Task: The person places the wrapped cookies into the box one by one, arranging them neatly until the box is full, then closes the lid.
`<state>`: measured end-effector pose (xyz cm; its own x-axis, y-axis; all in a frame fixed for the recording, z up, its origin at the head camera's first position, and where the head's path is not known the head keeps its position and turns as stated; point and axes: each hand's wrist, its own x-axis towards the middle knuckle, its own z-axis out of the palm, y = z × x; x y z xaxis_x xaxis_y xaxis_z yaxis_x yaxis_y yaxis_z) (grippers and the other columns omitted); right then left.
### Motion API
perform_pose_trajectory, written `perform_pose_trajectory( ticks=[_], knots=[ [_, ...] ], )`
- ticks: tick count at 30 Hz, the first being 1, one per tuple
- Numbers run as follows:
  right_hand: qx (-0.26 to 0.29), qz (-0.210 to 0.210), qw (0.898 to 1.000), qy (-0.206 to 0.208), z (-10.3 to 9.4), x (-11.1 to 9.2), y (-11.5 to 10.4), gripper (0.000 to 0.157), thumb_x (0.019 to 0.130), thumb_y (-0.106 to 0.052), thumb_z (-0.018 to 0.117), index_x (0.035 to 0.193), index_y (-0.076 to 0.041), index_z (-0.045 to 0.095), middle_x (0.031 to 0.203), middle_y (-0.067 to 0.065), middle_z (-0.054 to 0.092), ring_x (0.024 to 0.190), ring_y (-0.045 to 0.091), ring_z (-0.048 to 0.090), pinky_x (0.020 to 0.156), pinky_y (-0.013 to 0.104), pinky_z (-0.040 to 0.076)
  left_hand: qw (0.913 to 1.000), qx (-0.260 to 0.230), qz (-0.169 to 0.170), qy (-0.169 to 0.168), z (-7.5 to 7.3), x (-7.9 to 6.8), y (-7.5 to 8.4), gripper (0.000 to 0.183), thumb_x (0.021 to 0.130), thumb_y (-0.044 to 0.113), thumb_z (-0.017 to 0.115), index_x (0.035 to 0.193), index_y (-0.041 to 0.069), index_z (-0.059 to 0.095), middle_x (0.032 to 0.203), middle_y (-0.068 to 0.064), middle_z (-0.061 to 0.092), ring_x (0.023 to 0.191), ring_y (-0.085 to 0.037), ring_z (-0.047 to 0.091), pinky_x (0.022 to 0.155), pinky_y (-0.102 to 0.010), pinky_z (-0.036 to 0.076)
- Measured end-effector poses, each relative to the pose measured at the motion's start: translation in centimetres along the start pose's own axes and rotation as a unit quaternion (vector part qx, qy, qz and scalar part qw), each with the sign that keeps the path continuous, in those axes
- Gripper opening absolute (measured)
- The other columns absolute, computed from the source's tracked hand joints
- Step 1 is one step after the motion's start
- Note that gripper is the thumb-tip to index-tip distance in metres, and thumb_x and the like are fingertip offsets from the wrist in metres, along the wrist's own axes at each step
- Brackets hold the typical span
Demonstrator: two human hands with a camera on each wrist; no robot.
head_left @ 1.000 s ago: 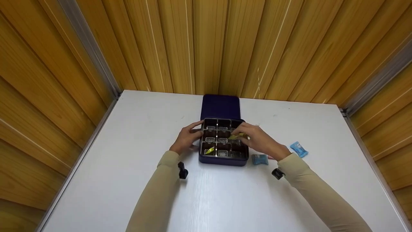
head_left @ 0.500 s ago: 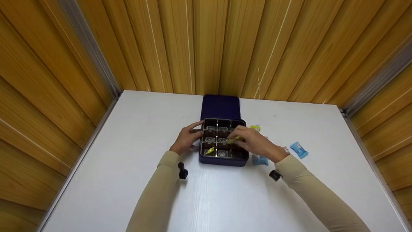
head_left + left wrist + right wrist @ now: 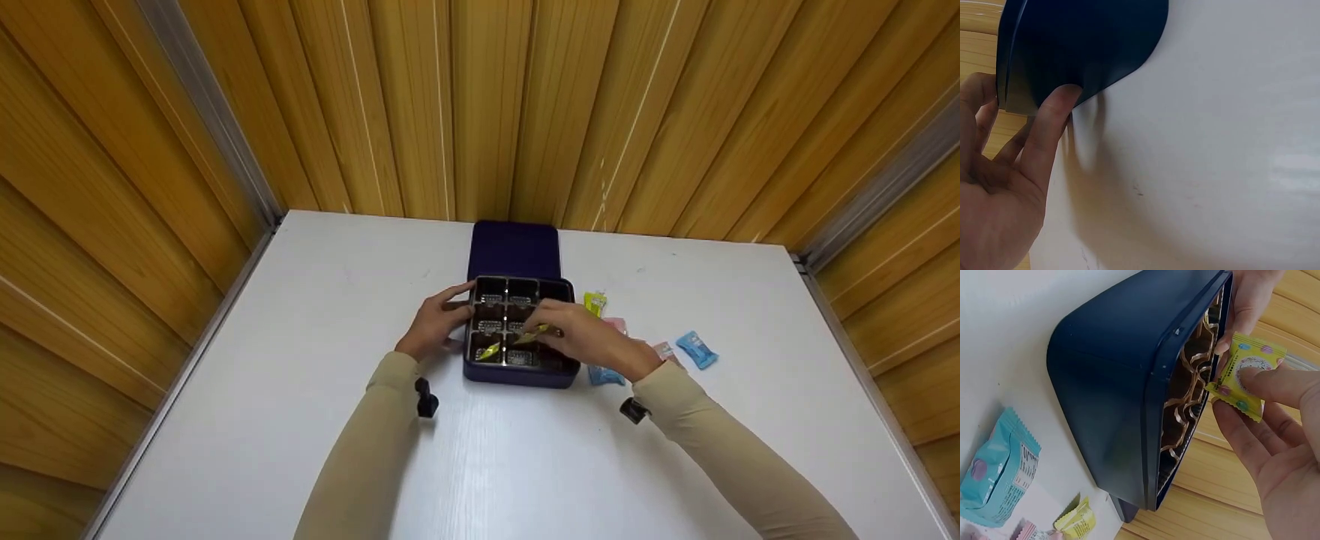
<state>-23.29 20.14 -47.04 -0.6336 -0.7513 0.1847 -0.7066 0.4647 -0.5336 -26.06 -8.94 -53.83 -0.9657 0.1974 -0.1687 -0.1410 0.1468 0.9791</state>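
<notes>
A dark blue tin (image 3: 519,374) with its lid (image 3: 514,247) laid back holds a brown tray divided into compartments. My left hand (image 3: 435,322) grips the tin's left side, thumb on the wall and fingers at the back corner. Between thumb and fingers, my right hand (image 3: 589,336) pinches a yellow wrapped candy (image 3: 1235,385) over the front middle compartment. Another yellow candy (image 3: 490,351) lies in the front left compartment. The right hand covers part of the tray's right column in the head view.
Right of the tin lie several wrapped candies on the white table (image 3: 360,285): a yellow one (image 3: 595,302), pink ones (image 3: 664,350) and blue ones (image 3: 697,349). The right forearm overlaps some of them. Wood-grain panels (image 3: 487,112) stand behind and at both sides.
My right hand has moved left and toward me with the yellow candy, from the right of the tray to the front middle compartment. The left hand stays in place.
</notes>
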Motion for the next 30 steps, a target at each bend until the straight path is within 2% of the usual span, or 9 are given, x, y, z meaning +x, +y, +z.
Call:
perform_pose_trajectory(
  ticks=[5, 13, 18, 22, 30],
  knots=[
    [0.005, 0.000, 1.000, -0.008, 0.4, 0.2, -0.1, 0.028, 0.094, 0.010, 0.075, 0.116, -0.008, 0.077, 0.114, 0.005, 0.069, 0.109, 0.022, 0.070, 0.094, 0.033, 0.060, 1.0000, 0.006, -0.001, 0.001, 0.1, -0.1, 0.1, 0.056, 0.104, 0.017, 0.065, 0.158, 0.030, 0.055, 0.146, -0.019, 0.062, 0.129, -0.036, 0.064, 0.071, -0.048, 0.065],
    [0.008, 0.002, 1.000, -0.025, 0.8, 0.4, -0.4, 0.024, 0.096, 0.007, 0.074, 0.116, -0.008, 0.077, 0.115, 0.004, 0.070, 0.111, 0.021, 0.069, 0.096, 0.034, 0.060, 0.9999, 0.010, 0.011, -0.004, 0.0, 0.1, 0.1, 0.057, 0.105, 0.017, 0.067, 0.159, 0.024, 0.053, 0.144, -0.022, 0.063, 0.128, -0.037, 0.065, 0.079, -0.058, 0.063],
    [0.009, 0.009, 0.999, -0.036, 1.1, 0.5, -0.4, 0.022, 0.097, 0.006, 0.074, 0.115, -0.007, 0.077, 0.116, 0.003, 0.071, 0.112, 0.021, 0.069, 0.097, 0.035, 0.059, 0.9998, 0.018, 0.010, 0.004, -0.1, 0.2, 0.0, 0.055, 0.104, 0.018, 0.068, 0.157, 0.027, 0.057, 0.142, -0.019, 0.065, 0.123, -0.035, 0.068, 0.074, -0.053, 0.064],
    [0.008, 0.018, 0.999, -0.046, 1.3, 0.5, -0.4, 0.022, 0.098, 0.005, 0.073, 0.115, -0.007, 0.078, 0.116, 0.003, 0.071, 0.112, 0.021, 0.069, 0.097, 0.036, 0.059, 0.9996, 0.023, 0.012, 0.007, 0.0, 0.2, -0.1, 0.055, 0.103, 0.019, 0.068, 0.156, 0.028, 0.058, 0.140, -0.019, 0.066, 0.120, -0.034, 0.069, 0.074, -0.050, 0.065],
    [0.008, 0.010, 0.999, -0.053, 1.5, 0.6, -0.4, 0.021, 0.098, 0.006, 0.072, 0.115, -0.006, 0.078, 0.115, 0.004, 0.071, 0.110, 0.020, 0.069, 0.094, 0.036, 0.060, 0.9998, 0.016, 0.012, 0.006, 0.0, 0.2, -0.2, 0.055, 0.104, 0.017, 0.068, 0.156, 0.027, 0.057, 0.139, -0.019, 0.067, 0.122, -0.032, 0.068, 0.075, -0.045, 0.064]
  ],
)
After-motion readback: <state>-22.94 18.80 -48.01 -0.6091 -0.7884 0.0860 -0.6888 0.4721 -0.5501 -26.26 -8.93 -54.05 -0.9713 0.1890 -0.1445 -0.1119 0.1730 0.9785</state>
